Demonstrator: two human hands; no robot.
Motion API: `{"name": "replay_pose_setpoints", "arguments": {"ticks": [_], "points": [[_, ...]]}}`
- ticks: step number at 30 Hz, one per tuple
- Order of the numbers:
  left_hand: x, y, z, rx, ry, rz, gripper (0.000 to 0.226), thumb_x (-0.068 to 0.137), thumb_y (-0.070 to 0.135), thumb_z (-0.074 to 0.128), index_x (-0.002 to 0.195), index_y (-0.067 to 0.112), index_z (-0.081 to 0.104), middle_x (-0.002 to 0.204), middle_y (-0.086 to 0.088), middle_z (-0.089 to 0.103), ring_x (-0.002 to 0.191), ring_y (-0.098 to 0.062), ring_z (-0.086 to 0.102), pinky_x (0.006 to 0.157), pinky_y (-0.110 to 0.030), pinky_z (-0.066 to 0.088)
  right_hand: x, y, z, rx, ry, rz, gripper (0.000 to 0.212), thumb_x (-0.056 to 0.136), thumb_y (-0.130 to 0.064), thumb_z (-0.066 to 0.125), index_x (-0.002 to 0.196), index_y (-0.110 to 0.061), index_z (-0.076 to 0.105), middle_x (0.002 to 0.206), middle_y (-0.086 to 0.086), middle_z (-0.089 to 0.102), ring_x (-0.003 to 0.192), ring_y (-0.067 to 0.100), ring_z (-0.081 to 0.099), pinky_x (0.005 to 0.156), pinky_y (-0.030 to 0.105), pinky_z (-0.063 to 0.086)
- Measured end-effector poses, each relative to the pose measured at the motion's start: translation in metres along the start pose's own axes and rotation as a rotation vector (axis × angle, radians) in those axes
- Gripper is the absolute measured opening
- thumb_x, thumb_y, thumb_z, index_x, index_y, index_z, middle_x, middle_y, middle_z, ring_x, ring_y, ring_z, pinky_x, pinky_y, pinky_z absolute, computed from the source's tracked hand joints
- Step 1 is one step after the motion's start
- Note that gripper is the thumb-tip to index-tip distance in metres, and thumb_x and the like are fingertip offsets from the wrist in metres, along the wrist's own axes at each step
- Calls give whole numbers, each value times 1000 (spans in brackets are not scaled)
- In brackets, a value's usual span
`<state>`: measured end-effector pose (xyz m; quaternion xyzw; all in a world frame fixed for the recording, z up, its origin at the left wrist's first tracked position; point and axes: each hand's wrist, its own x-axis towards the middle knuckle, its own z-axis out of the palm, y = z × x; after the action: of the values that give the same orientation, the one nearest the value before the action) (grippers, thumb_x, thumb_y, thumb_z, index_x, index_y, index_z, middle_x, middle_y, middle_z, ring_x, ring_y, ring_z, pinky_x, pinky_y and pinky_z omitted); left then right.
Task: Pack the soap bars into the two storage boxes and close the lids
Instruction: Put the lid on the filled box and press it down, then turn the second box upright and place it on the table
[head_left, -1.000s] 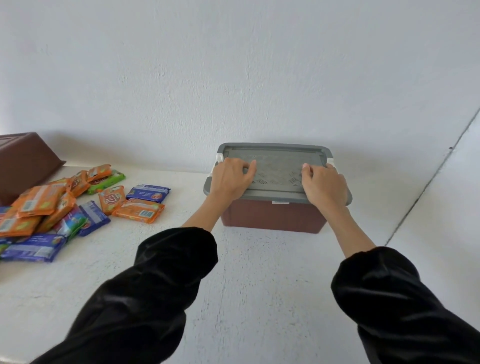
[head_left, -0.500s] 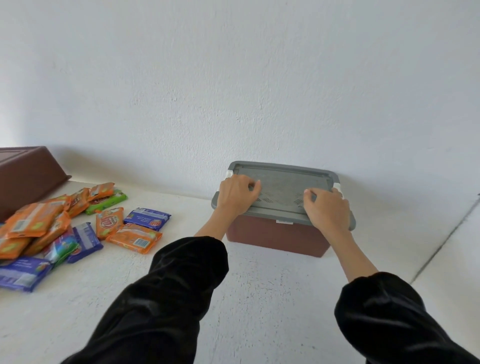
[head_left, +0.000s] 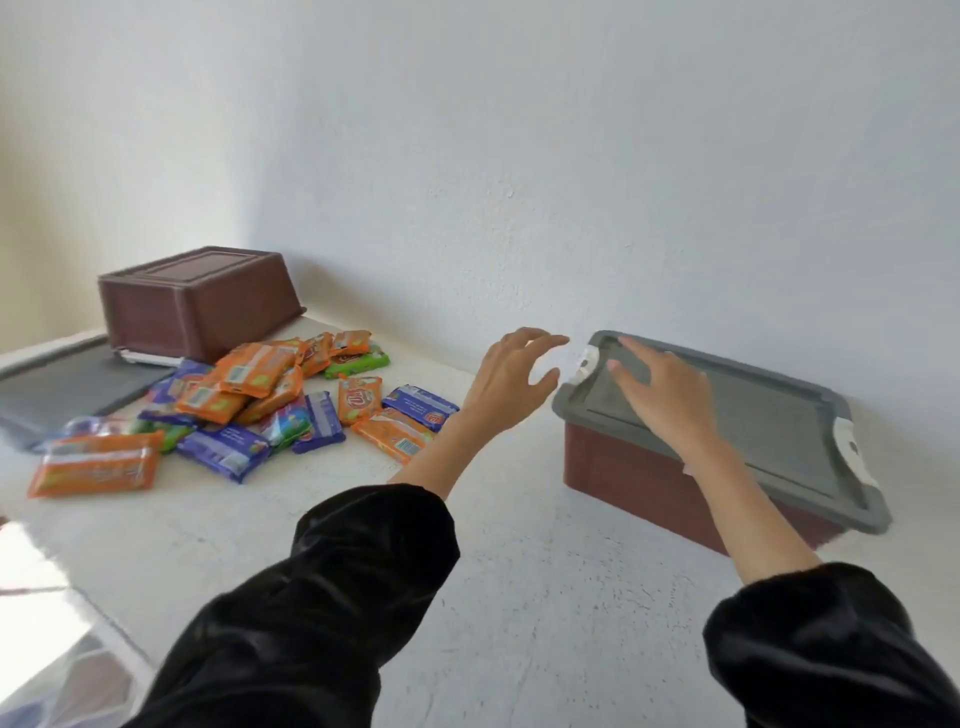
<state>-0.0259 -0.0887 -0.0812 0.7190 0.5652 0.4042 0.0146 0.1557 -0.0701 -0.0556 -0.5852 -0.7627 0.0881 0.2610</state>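
Note:
A brown storage box (head_left: 644, 483) with a grey lid (head_left: 769, 410) on it stands at the right; white latches show at both lid ends. My right hand (head_left: 662, 395) hovers over the lid's left part, fingers spread, holding nothing. My left hand (head_left: 511, 376) is in the air just left of the box, fingers apart and empty. A pile of soap bars (head_left: 244, 400) in orange, blue and green wrappers lies at the left. A second brown box (head_left: 195, 301) rests upside down behind the pile, with a grey lid (head_left: 62, 384) lying flat beside it.
Everything sits on a white speckled surface (head_left: 519, 597) against a white wall. The surface's edge runs along the lower left, with floor below it. My black sleeves fill the bottom of the view.
Both hands have lifted off the closed box's lid and moved left. My view has swung left, bringing the overturned box and spare lid into sight.

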Motion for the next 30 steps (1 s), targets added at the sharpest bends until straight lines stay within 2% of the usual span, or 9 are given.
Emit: {"name": "replay_pose_setpoints", "arguments": {"ticks": [3,6,9,12,16,21,25,30], "points": [[-17,-48,-57,49,50,-168,37,92,19,53,129,16,53,129,-9,53,121,-25,46,103,-34,36,17,-57,29,75,-55,-84,45,94,-45,40,137,-32,43,132,14,53,131,26,40,113,49,23],[-44,-99,-123,106,153,-319,35,91,17,53,126,16,55,129,-8,53,119,-23,48,99,-31,37,31,-117,66,99,-139,-146,45,94,-47,38,137,-34,42,135,11,51,134,26,36,114,49,16],[-72,-149,-186,162,239,-462,37,88,14,56,125,15,57,128,-9,53,120,-23,49,100,-29,36,40,-178,107,101,-213,-230,46,94,-48,38,138,-33,40,136,9,52,132,28,39,112,50,22],[-93,-202,-242,227,255,-581,37,90,20,54,128,18,54,131,-9,50,123,-23,45,99,-28,33,47,-239,150,120,-261,-297,49,94,-48,38,141,-32,37,141,6,48,133,28,38,112,51,23],[-99,-274,-298,274,201,-622,39,92,27,52,130,21,51,134,-8,48,124,-22,43,100,-30,33,61,-316,203,131,-280,-339,49,93,-48,40,140,-33,38,145,2,44,135,25,36,111,51,23],[-89,-348,-343,264,126,-621,40,92,26,53,131,19,50,133,-10,46,122,-21,44,99,-24,32,93,-402,253,139,-291,-371,51,92,-54,38,140,-36,38,142,3,47,133,26,39,109,51,29],[-73,-400,-362,214,109,-660,39,93,33,50,131,25,50,137,-10,39,128,-23,38,106,-30,29,121,-447,285,166,-292,-367,51,92,-54,37,140,-36,37,139,6,49,130,27,42,107,46,34],[-44,-444,-366,153,105,-729,42,94,49,39,132,34,48,147,-11,28,137,-27,30,111,-36,24,151,-478,322,327,-399,-249,54,92,-55,37,142,-36,32,149,11,36,140,27,27,110,38,28]]}}
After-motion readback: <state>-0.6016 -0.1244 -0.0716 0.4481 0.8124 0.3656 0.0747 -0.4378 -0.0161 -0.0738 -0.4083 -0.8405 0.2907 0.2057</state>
